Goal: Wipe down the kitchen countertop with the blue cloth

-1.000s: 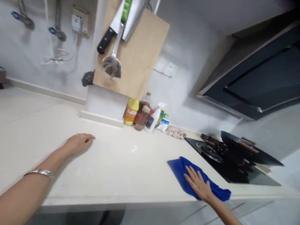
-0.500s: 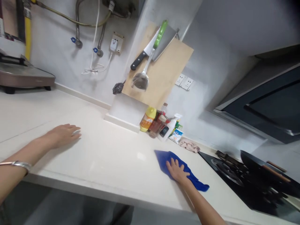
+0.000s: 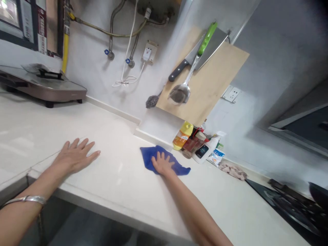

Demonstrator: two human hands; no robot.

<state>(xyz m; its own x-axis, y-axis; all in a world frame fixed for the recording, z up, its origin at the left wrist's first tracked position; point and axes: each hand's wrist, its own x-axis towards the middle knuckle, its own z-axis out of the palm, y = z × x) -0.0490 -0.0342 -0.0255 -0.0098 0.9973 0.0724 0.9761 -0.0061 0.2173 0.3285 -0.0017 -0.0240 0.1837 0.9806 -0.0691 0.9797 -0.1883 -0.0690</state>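
Observation:
A blue cloth [image 3: 148, 158] lies spread on the white countertop [image 3: 115, 198], a little in front of the wall ledge. My right hand [image 3: 163, 164] rests flat on top of it, fingers spread, pressing it to the surface. What is under the palm is hidden. Farther left, my left hand [image 3: 77, 156] lies on the counter with fingers apart and nothing in it. A silver bracelet [image 3: 32, 199] circles the left wrist.
Behind the cloth stand a yellow bottle [image 3: 182, 136], a white spray bottle [image 3: 206, 149] and a crumpled beige rag [image 3: 233, 171]. A cutting board [image 3: 212, 82] hangs above with a knife, cleaver and spatula. An electric pan [image 3: 43, 87] sits left; the black stove [image 3: 279, 205] is right.
My right hand has slid the blue cloth leftward and back, towards the wall ledge. My left hand's fingers are more spread. The view has turned left.

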